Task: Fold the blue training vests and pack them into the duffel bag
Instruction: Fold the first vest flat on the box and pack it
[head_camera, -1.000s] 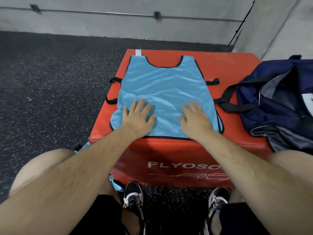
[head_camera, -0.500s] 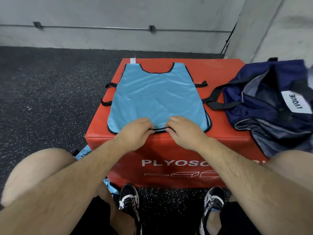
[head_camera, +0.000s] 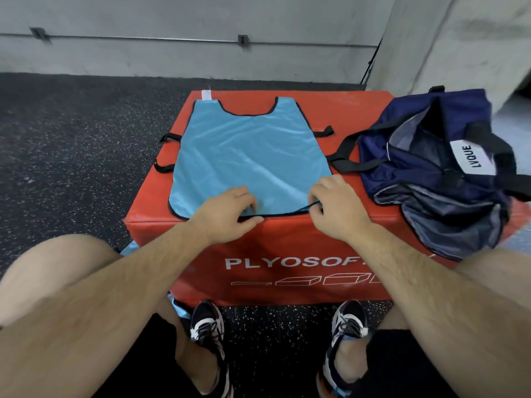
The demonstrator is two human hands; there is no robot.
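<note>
A light blue training vest (head_camera: 247,150) with black trim lies flat on top of a red foam box (head_camera: 287,242), neck hole at the far end. My left hand (head_camera: 227,216) pinches the vest's near hem at the middle. My right hand (head_camera: 334,205) pinches the same hem further right and lifts the black edge slightly. A navy duffel bag (head_camera: 442,173) lies unzipped on the right part of the box, its black straps reaching toward the vest.
Another piece of light blue fabric (head_camera: 129,248) shows on the floor by my left knee, mostly hidden. Dark speckled rubber floor (head_camera: 71,156) stretches to the left. A grey wall (head_camera: 201,30) runs behind the box, with a concrete column (head_camera: 448,44) at the right.
My hands went from lying flat on the vest to pinching its near hem. Since half a second ago my right hand has slid right along the hem and raised it.
</note>
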